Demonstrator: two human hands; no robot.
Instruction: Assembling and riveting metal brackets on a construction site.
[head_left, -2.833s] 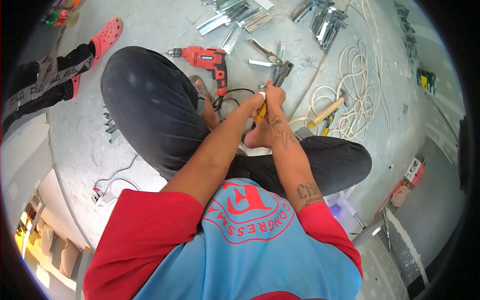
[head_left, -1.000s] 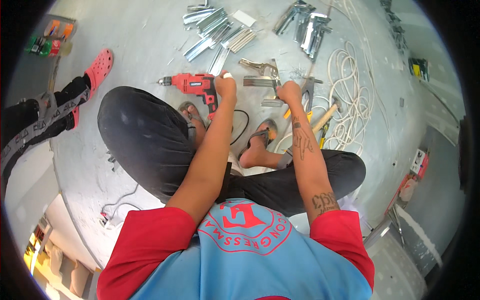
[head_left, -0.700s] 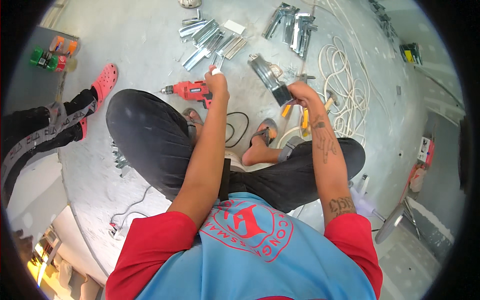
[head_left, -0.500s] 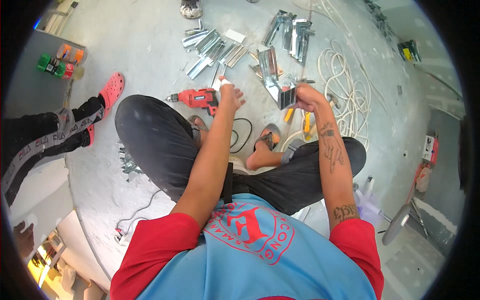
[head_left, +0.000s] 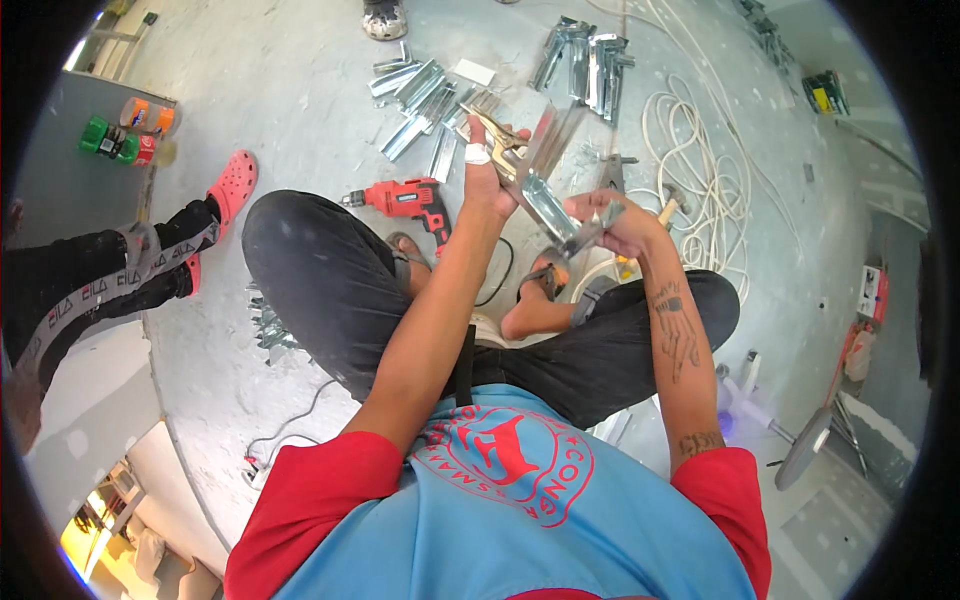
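Note:
My left hand (head_left: 488,175), with white tape around the thumb, is closed on a brass-coloured tool (head_left: 503,138) like locking pliers. My right hand (head_left: 625,225) grips one end of a bent galvanized metal bracket (head_left: 545,205). The bracket's other arm rises away from me, and the tool's jaws are against or just beside it; contact is unclear. Both hands are above the floor in front of my crossed legs. A red corded drill (head_left: 408,203) lies left of my left wrist. Beyond my right hand is a hammer (head_left: 668,208), and a yellow-handled tool (head_left: 626,268) is partly hidden below it.
Cut metal channel pieces (head_left: 420,95) lie ahead, with more bent brackets (head_left: 600,75) to their right. A white cable (head_left: 690,160) is coiled at the right. At left are a person's pink clog (head_left: 235,185) and bottles (head_left: 110,140). A pedestal fan (head_left: 805,450) is at lower right.
My left hand, open and bare before, has moved right and taken up the brass-coloured tool. My right hand has brought the bracket slightly lower and turned it toward the left hand.

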